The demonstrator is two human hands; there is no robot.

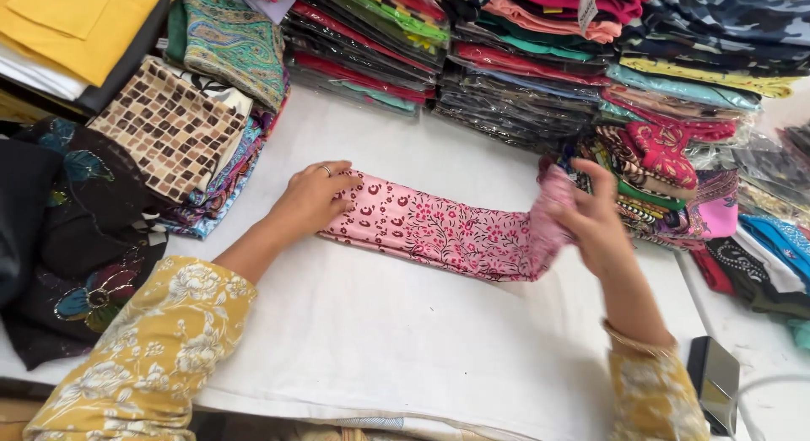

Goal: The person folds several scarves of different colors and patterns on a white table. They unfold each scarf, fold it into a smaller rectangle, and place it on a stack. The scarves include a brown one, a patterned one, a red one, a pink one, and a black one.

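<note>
Here, in the middle of the frame, a long folded strip of pink printed fabric (439, 230) lies across a white-covered table (380, 340), running from centre-left to centre-right with a slight downward slant. The left hand (310, 200) rests flat on the strip's left end, fingers together and pressed down onto the cloth, a ring showing on one finger; it looks placed there to pin that end so the folds do not slide. The right hand (595, 221), at centre-right, has the strip's other end gathered and lifted off the table, the cloth bunched between thumb and fingers; the hand is motion-blurred, so the exact hold is hard to make out, but it is plainly closed around the fabric rather than spread. Both arms wear yellow floral sleeves (152, 357), and a bangle (634, 340) sits on the right wrist. Around the cleared working patch, goods are stacked out of the way: a pile with a brown checked cloth (169, 129) on top at the upper left, just beside the left hand; rows of clear-wrapped folded garments (506, 86) along the top edge; a heap of bright patterned fabrics (666, 179) at the right, close behind the right hand. Dark embroidered cloth (76, 238) lies at the far left, and a small dark flat object (715, 382) sits at the lower right.
</note>
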